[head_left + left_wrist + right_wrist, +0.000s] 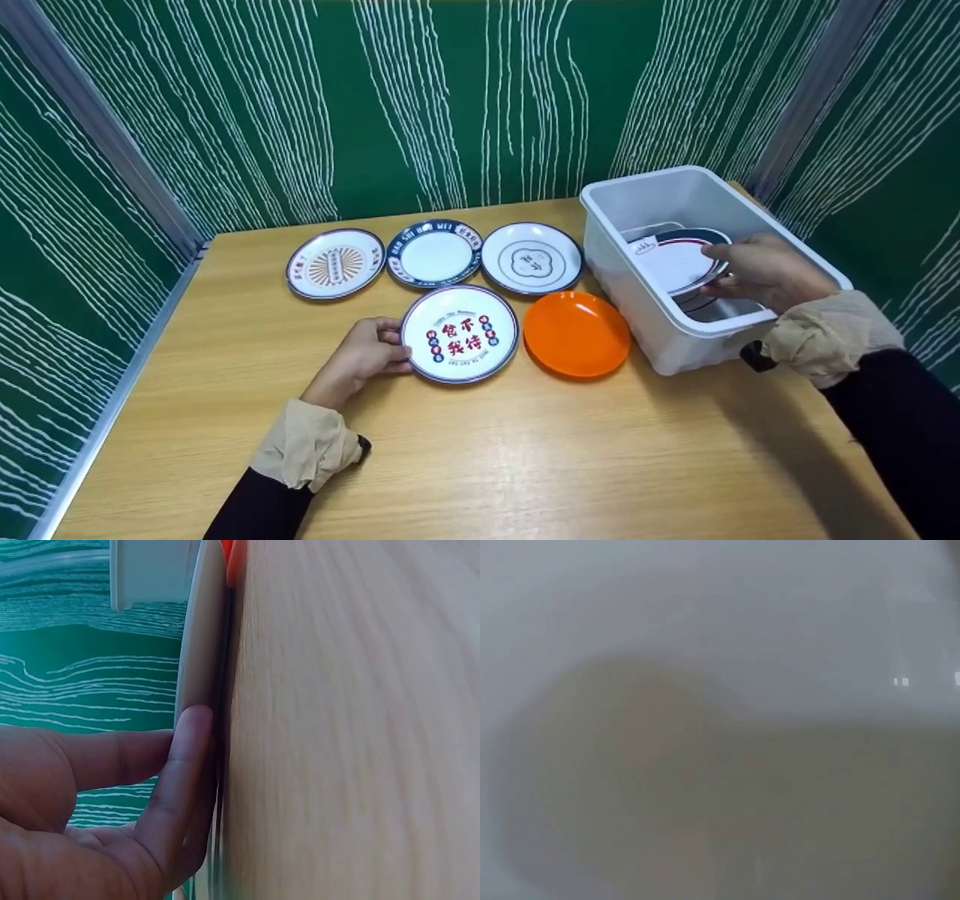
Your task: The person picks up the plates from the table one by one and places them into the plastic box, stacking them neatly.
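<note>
My left hand (367,349) grips the left edge of a white plate (459,336) with red and blue characters and a blue rim. In the left wrist view this plate (201,637) shows edge-on, low over the wood, with my fingertips at its rim. My right hand (769,270) reaches into a white plastic bin (637,300) and holds a white plate (681,262) with a dark green band and red ring by its right side. That plate lies tilted inside the bin. The right wrist view shows only a blurred pale surface.
Behind the left hand's plate stands a row: a sunburst plate (335,262), a navy-rimmed plate (433,253) and a plate with a line emblem (532,259). An orange plate (576,334) lies between the held plate and the bin. Green patterned panels (465,105) enclose the wooden table (487,465).
</note>
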Demonstrator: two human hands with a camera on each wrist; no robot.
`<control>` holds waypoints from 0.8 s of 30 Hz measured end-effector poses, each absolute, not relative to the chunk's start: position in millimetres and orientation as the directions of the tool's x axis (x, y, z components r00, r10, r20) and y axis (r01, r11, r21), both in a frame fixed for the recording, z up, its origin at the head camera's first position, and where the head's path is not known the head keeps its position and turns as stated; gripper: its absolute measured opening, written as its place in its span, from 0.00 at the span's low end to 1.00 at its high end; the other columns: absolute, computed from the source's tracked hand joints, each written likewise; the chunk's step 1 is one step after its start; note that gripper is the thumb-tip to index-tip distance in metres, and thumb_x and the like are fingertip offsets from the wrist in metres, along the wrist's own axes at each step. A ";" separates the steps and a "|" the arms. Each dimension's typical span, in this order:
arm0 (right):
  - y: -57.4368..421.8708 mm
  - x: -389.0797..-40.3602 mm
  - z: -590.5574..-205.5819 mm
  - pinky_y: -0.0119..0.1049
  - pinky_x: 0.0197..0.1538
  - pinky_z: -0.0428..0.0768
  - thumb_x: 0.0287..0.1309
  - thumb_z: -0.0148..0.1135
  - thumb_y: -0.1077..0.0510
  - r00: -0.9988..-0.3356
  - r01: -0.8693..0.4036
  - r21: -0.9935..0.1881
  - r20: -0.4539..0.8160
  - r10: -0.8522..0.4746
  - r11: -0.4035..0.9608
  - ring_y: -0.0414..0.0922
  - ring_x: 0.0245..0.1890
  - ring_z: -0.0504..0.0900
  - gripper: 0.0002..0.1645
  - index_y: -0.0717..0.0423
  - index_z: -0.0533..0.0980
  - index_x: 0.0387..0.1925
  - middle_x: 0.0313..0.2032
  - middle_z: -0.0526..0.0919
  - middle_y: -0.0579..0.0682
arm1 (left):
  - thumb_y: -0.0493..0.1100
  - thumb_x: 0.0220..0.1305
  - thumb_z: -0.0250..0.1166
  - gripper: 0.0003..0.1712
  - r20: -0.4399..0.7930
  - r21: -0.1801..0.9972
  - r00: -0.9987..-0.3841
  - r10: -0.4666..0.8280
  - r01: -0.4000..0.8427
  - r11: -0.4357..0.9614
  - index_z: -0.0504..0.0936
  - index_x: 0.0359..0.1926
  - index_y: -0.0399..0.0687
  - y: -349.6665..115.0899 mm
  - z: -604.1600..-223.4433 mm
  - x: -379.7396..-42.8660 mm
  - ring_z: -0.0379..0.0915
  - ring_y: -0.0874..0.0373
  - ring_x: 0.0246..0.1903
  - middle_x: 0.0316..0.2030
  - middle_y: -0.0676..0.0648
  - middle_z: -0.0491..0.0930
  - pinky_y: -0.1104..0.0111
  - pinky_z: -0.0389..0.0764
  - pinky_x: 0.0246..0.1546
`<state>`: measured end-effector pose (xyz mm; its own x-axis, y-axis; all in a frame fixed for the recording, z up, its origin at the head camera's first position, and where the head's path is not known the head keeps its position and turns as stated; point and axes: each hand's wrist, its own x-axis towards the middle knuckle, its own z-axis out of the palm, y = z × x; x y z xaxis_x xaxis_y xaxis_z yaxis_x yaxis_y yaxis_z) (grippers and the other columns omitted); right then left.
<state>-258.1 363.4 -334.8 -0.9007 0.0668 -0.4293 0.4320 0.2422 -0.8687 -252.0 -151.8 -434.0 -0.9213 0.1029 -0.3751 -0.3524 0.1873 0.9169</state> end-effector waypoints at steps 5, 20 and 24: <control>364.3 -255.9 -335.7 0.34 0.48 0.85 0.76 0.52 0.48 -0.908 0.413 -0.845 -0.411 0.081 0.340 0.43 0.36 0.76 0.20 0.57 0.63 0.55 0.49 0.62 0.54 | 0.20 0.64 0.61 0.32 -0.355 0.923 -0.927 0.117 -0.328 0.203 0.67 0.68 0.28 -152.0 -436.4 -252.4 0.81 0.55 0.30 0.44 0.38 0.72 0.64 0.89 0.39; 362.9 -258.0 -335.5 0.49 0.62 0.76 0.74 0.50 0.37 -0.863 0.459 -0.765 -0.505 0.022 0.451 0.57 0.58 0.69 0.44 0.65 0.52 0.72 0.54 0.70 0.57 | 0.20 0.64 0.60 0.32 -0.356 0.927 -0.926 0.123 -0.334 0.172 0.66 0.68 0.27 -154.1 -436.2 -251.6 0.80 0.54 0.30 0.43 0.39 0.70 0.64 0.89 0.39; 362.7 -258.7 -335.6 0.54 0.64 0.74 0.74 0.49 0.34 -0.845 0.454 -0.726 -0.534 -0.008 0.517 0.63 0.64 0.63 0.56 0.69 0.38 0.78 0.64 0.60 0.66 | 0.20 0.64 0.60 0.32 -0.355 0.926 -0.926 0.127 -0.329 0.185 0.66 0.69 0.27 -153.8 -435.7 -251.3 0.80 0.54 0.30 0.43 0.39 0.70 0.64 0.89 0.39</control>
<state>-258.7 362.7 -335.6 -0.8454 -0.0082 -0.5341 0.4536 0.5171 -0.7259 -251.3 -153.8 -435.7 -0.9263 0.1267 -0.3549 -0.3294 0.1852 0.9258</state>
